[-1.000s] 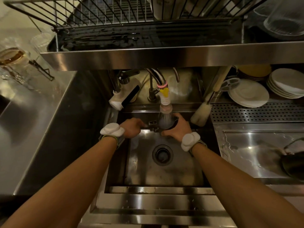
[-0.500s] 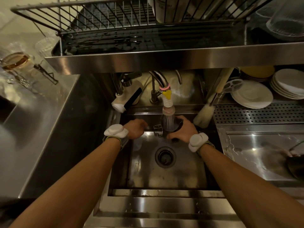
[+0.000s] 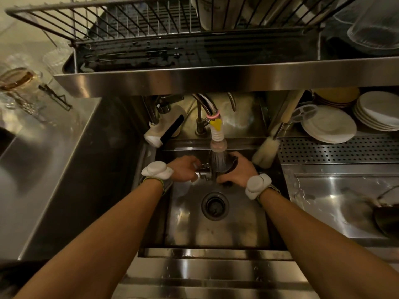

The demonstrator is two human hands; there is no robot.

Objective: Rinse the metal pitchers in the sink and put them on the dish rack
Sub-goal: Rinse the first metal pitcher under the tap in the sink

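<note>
A small metal pitcher (image 3: 224, 167) is held upright under the running faucet (image 3: 217, 139), at the back of the steel sink (image 3: 237, 223). Water sprays into its mouth. My left hand (image 3: 183, 171) grips the pitcher's handle on its left side. My right hand (image 3: 239, 171) wraps round the pitcher's body from the right. The wire dish rack (image 3: 129, 24) stands on the shelf above the sink. Another dark metal vessel (image 3: 386, 221) lies in the right basin, cut off by the frame edge.
White plates (image 3: 328, 124) are stacked at the back right, behind a perforated drain panel (image 3: 336, 149). A bottle brush (image 3: 266, 151) leans at the sink's back right corner. Glassware (image 3: 19, 78) stands on the left counter. The drain (image 3: 214, 206) sits mid-sink.
My hands and the pitcher have stayed under the running water. The view has shifted slightly, so the hands sit a little further right in the frame.
</note>
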